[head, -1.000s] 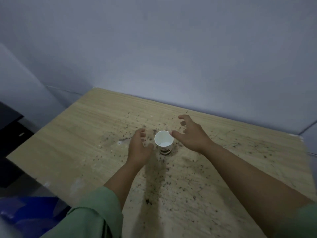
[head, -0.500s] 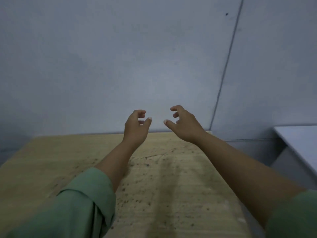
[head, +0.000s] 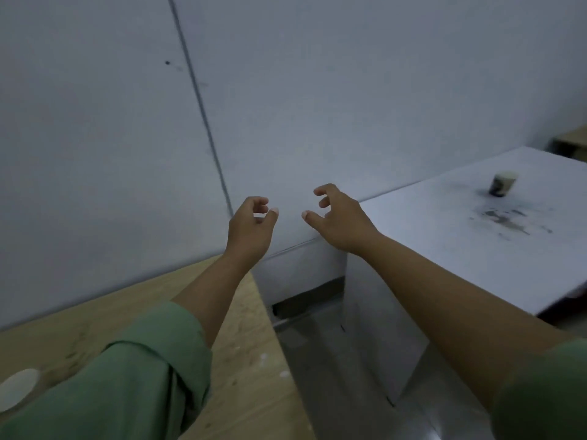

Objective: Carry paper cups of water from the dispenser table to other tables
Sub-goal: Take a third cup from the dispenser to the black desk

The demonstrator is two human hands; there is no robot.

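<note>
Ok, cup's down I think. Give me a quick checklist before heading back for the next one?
1. Left hand empty: ok, fingers curled loosely around nothing.
2. Right hand empty: ok, open, holding nothing.
3. Cup on the wooden table: cannot tell; only a pale rounded shape shows at the left edge.
4. Paper cup on the white table: ok, upright, away from the edges.
5. White table surface clean: not ok, dark smudges near the cup.
6. Dispenser located: cannot tell, not in view.
</note>
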